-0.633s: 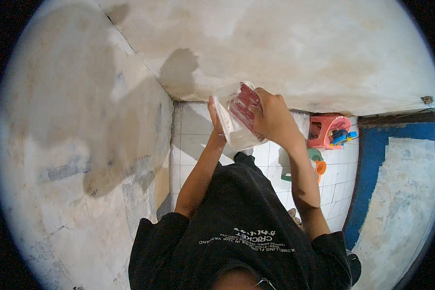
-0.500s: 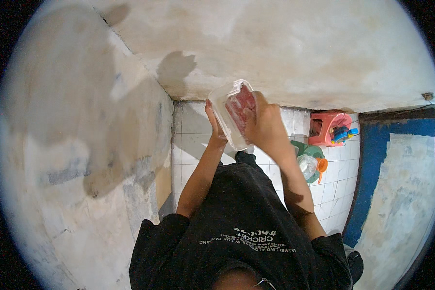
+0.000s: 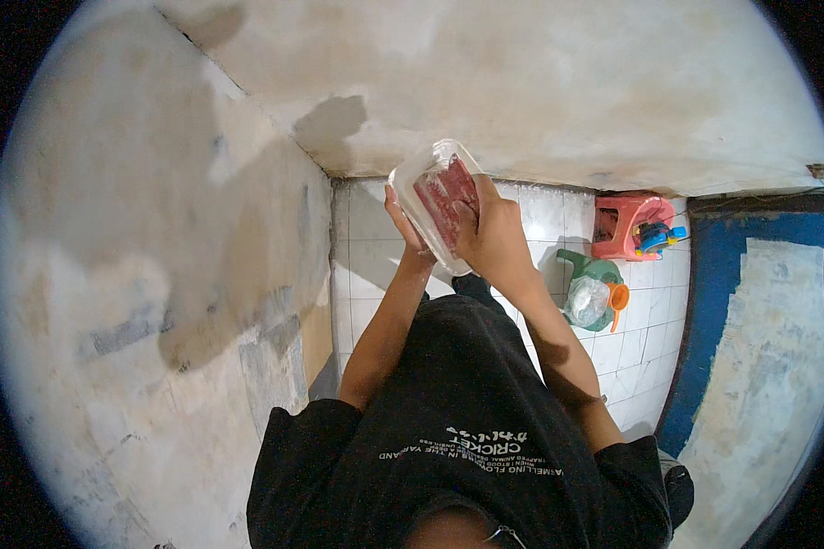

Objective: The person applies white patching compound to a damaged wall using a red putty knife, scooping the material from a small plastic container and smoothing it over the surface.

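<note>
In front of my body, my left hand [image 3: 406, 226] is closed around the side of a clear plastic container [image 3: 452, 149] with white smears on its rim. My right hand [image 3: 497, 240] grips a flat red spreader [image 3: 440, 194] streaked with a whitish paste, its thumb laid across the red face. The spreader is over the container's opening and hides most of the inside. Whether it touches the container's bottom I cannot tell.
A patchy plastered wall [image 3: 540, 101] rises ahead, another [image 3: 156, 274] at my left. On the white tiled floor [image 3: 366, 220] at right are a pink stool [image 3: 606, 245] with a blue-and-yellow item [image 3: 652, 238], a green container [image 3: 599, 269], a clear bag [image 3: 588, 300] and an orange dipper [image 3: 619, 296]. A blue panel [image 3: 712, 274] stands beyond.
Both hands, with the container and spreader, have shifted slightly up and to the left. The spreader's red face shows a little more. Both grips stay the same.
</note>
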Available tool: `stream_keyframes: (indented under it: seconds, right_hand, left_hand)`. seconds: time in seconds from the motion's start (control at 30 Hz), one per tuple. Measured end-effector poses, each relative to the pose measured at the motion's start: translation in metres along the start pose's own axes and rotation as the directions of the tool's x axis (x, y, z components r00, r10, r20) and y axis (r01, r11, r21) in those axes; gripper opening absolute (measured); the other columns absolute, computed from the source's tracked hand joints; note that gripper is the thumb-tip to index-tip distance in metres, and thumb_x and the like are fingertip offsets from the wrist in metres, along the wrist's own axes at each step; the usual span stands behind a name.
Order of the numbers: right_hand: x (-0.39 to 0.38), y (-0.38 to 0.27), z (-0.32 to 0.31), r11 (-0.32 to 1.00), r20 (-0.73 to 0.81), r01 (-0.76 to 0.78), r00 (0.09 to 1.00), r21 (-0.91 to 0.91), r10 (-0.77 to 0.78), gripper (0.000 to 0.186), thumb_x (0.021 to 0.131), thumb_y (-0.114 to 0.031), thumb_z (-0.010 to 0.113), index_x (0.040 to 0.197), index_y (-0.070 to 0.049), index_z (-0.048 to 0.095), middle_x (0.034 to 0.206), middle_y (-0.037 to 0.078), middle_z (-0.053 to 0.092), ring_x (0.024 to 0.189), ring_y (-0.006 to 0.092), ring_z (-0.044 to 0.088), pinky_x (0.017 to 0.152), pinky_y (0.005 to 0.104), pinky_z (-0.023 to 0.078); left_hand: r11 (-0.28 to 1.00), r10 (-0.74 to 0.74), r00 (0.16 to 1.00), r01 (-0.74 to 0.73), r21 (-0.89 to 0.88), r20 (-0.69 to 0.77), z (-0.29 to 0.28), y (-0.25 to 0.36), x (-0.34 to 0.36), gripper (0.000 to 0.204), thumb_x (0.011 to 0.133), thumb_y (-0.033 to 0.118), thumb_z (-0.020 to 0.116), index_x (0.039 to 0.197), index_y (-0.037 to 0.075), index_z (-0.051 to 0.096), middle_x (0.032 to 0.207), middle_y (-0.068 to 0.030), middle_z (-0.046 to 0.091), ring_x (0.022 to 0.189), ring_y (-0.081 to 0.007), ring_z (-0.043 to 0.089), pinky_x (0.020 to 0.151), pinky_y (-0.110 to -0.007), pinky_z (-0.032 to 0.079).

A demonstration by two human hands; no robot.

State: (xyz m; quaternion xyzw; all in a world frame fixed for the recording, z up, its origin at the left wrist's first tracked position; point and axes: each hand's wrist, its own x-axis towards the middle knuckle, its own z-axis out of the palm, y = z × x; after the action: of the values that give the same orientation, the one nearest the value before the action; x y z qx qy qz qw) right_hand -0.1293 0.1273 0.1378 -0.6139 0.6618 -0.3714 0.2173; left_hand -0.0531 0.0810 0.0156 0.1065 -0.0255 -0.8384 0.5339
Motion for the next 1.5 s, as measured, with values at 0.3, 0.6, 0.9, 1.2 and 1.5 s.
stream_keyframes:
  seconds: [0.3,0.6,0.9,1.2,1.5]
  right_hand:
    - [-0.007,0.004,0.005,1.000,0.017,0.022,1.000,-0.015,-0.022,0.018,0.076,0.001,0.054,0.093,0.005,0.049,0.070,0.026,0.058,0.066,0.0450,0.058,0.058,0.0472,0.046]
    - [-0.001,0.005,-0.027,1.000,-0.031,0.024,0.999,0.000,-0.024,0.011,0.076,0.000,0.057,0.086,0.004,0.051,0.073,0.028,0.056,0.071,0.0469,0.055,0.056,0.0421,0.045]
    - [-0.008,0.006,-0.027,1.000,-0.036,-0.009,0.999,0.010,0.009,0.016,0.076,0.001,0.054,0.091,0.004,0.053,0.073,0.029,0.056,0.072,0.0468,0.056,0.058,0.0438,0.046]
    - [-0.005,0.005,-0.018,0.994,-0.023,-0.054,0.998,-0.095,0.052,0.019,0.075,0.001,0.056,0.093,0.005,0.052,0.073,0.028,0.058,0.073,0.0467,0.057,0.060,0.0469,0.046]
    - [-0.010,0.025,0.001,0.976,0.009,-0.084,0.996,-0.200,0.088,0.020,0.072,0.002,0.056,0.091,0.004,0.050,0.072,0.028,0.059,0.069,0.0461,0.059,0.059,0.0478,0.048]
  left_hand:
    - [0.992,0.090,0.995,-0.085,0.088,-0.047,-0.007,-0.005,-0.007,0.072,0.084,0.066,0.033,0.122,0.007,0.049,0.113,-0.0098,0.056,0.102,-0.0244,0.055,0.087,-0.040,0.046]
    - [0.997,0.073,0.996,-0.071,0.044,-0.059,-0.004,-0.007,-0.009,0.076,0.082,0.070,0.034,0.125,0.008,0.046,0.116,-0.0115,0.054,0.103,-0.0261,0.054,0.086,-0.040,0.047]
    - [0.998,0.047,0.999,-0.045,0.046,-0.024,-0.004,-0.016,-0.010,0.072,0.084,0.068,0.030,0.122,0.009,0.048,0.115,-0.0093,0.055,0.102,-0.0235,0.054,0.088,-0.038,0.046]
    - [0.998,-0.030,0.999,0.028,-0.063,-0.030,0.009,-0.025,-0.014,0.073,0.083,0.064,0.038,0.126,0.006,0.045,0.118,-0.0113,0.054,0.107,-0.0251,0.053,0.092,-0.039,0.045]
    - [0.999,0.035,0.999,-0.035,-0.004,0.014,-0.009,-0.027,-0.010,0.069,0.083,0.062,0.039,0.121,0.006,0.049,0.114,-0.0125,0.055,0.104,-0.0257,0.055,0.090,-0.040,0.046]
